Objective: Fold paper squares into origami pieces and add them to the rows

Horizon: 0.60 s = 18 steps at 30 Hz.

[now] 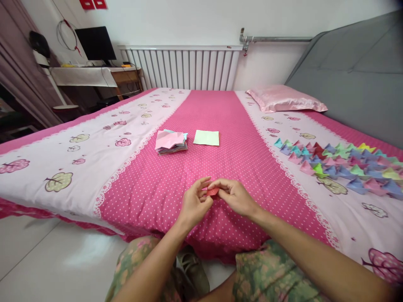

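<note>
Between my fingertips is a small folded piece of red-orange paper (213,191), held just above the near part of the bed. My left hand (195,200) pinches its left side, while my right hand (236,195) grips it from the right, fingers closed. The fingers cover part of the paper. Farther off lies a stack of creased coloured sheets (171,141), pink on top. To its right is a pale green square sheet (206,137) with a reddish edge showing beneath. Many folded paper boats (341,159) in mixed colours stand in rows at the right.
The bed (217,113) has a pink dotted and white patterned cover. A pink pillow (286,98) lies by the grey headboard (352,71). Behind the bed are a white radiator (182,69) and a metal pipe (280,39). A desk (85,76) with a monitor (96,44) stands back left.
</note>
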### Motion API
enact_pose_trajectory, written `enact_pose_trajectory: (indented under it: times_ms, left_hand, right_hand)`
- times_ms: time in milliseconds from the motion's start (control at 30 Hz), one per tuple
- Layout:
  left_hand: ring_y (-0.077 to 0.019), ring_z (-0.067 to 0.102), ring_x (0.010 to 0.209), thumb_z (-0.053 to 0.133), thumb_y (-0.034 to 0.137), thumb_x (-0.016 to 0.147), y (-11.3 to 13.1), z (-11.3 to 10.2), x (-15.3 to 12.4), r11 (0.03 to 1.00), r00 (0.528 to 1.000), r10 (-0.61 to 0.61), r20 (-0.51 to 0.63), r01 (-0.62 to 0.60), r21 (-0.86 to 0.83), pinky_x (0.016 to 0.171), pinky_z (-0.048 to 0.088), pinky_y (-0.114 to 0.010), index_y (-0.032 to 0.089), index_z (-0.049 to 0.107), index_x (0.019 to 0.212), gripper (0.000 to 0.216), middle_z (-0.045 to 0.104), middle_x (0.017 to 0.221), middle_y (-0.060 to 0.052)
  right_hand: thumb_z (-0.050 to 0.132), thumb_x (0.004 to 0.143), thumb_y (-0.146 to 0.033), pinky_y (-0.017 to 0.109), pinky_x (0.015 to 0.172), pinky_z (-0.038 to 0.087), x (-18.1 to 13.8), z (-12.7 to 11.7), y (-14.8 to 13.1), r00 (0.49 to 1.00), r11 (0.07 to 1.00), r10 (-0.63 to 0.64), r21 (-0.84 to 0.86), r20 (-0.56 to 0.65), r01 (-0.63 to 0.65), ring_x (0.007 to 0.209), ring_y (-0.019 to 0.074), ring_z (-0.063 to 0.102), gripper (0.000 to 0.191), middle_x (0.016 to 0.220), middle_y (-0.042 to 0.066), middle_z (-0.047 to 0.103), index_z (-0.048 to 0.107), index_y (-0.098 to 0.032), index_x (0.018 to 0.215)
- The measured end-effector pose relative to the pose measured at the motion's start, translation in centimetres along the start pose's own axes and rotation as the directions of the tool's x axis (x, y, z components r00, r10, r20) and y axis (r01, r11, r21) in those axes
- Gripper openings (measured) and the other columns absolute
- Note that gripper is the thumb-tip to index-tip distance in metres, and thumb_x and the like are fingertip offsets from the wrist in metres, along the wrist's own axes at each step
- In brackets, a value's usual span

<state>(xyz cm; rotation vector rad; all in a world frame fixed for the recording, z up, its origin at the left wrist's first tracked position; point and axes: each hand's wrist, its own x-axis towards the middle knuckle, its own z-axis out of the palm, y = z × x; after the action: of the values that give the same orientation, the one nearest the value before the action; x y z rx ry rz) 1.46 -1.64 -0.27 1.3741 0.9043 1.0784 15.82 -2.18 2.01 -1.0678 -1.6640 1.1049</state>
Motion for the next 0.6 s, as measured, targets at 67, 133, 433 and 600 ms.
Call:
enact_pose_trajectory:
  times_ms: [67, 133, 433, 600]
  left_hand:
    - [-0.0173, 0.059, 0.095, 0.048, 0.002, 0.064, 0.3, -0.1, -0.1, 1.000, 1.000, 0.014, -0.006, -0.014, 0.019, 0.073, 0.048, -0.024, 0.015, 0.047, 0.113, 0.051, 0.056, 0.113, -0.012]
    - [-0.0176, 0.059, 0.095, 0.049, 0.002, 0.064, 0.4, -0.1, -0.2, 0.999, 0.999, 0.036, 0.001, -0.036, 0.037, 0.074, 0.048, -0.025, 0.016, 0.047, 0.113, 0.051, 0.057, 0.113, -0.011]
    - [-0.0189, 0.056, 0.100, 0.057, 0.006, 0.064, 1.0, 0.0, -0.3, 0.997, 0.997, 0.067, 0.043, -0.066, -0.035, 0.079, 0.046, -0.028, 0.018, 0.045, 0.116, 0.055, 0.053, 0.119, -0.012]
    - [-0.0201, 0.059, 0.094, 0.063, 0.017, 0.067, 1.4, -0.1, -0.2, 0.988, 0.998, -0.015, 0.055, 0.023, -0.151, 0.079, 0.047, -0.032, 0.015, 0.053, 0.109, 0.044, 0.055, 0.117, -0.014]
  right_hand:
    - [0.041, 0.072, -0.008, 0.028, 0.074, 0.047, -0.1, -0.1, -0.3, 1.000, 1.000, 0.019, 0.020, -0.002, -0.019, 0.077, 0.0128, 0.060, 0.027, 0.082, 0.002, 0.065, 0.063, -0.017, 0.084]
    - [0.041, 0.073, -0.010, 0.028, 0.074, 0.047, -0.2, -0.2, -0.4, 0.999, 0.998, 0.045, 0.039, 0.003, -0.045, 0.077, 0.0127, 0.060, 0.025, 0.082, 0.002, 0.064, 0.062, -0.017, 0.084]
    - [0.069, 0.061, -0.024, 0.033, 0.077, 0.051, -0.1, 0.0, 0.1, 0.986, 0.956, 0.167, 0.250, -0.026, -0.155, 0.082, 0.0178, 0.064, 0.034, 0.088, 0.004, 0.064, 0.051, -0.018, 0.089]
    - [0.073, 0.056, -0.024, 0.032, 0.069, 0.053, -0.2, 0.1, -0.1, 0.972, 0.948, 0.213, 0.262, -0.096, -0.182, 0.077, 0.0197, 0.066, 0.055, 0.081, 0.004, 0.064, 0.043, -0.019, 0.102]
